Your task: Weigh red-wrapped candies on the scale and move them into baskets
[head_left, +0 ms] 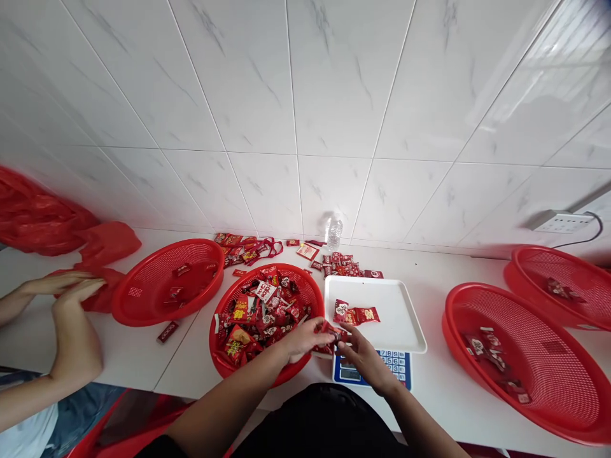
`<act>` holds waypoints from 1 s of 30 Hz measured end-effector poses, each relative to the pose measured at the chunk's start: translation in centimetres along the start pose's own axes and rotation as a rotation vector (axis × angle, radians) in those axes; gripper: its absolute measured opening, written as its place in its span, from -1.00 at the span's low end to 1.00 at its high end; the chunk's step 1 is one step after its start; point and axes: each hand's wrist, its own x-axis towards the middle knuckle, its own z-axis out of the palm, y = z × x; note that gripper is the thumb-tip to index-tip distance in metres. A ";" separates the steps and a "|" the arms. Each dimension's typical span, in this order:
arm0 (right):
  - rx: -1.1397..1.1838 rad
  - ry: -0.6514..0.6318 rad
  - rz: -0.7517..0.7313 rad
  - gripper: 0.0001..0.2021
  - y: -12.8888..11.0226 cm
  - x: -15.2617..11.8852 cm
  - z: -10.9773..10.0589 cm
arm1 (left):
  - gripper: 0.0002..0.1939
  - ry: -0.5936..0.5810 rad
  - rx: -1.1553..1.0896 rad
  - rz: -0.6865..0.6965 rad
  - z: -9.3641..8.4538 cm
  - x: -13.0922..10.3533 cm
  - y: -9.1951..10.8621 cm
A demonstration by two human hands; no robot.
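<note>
A: What are your hands doing?
B: Your left hand (pixel 305 337) and right hand (pixel 363 357) meet, together pinching a red candy packet (pixel 331 331) at the white tray's (pixel 401 334) near edge.
A: What's close by?
B: A full red basket (pixel 229 366) sits just left of your left hand, on the worktop (pixel 143 350).

Between our left hand (pixel 305 337) and right hand (pixel 363 357) we see a small red wrapped sweet (pixel 331 331), mostly covered by fingers; its print is too small to read. Just under our right hand, the blue-faced digital scale (pixel 396 367) is largely hidden by its white plastic tray (pixel 401 318). Far right, the large red mesh basket (pixel 534 362) is cut by the edge.
</note>
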 end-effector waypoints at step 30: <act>0.118 0.340 0.068 -0.24 2.8 0.1 -3.6 | -0.66 0.151 0.703 0.459 2.0 4.5 -1.3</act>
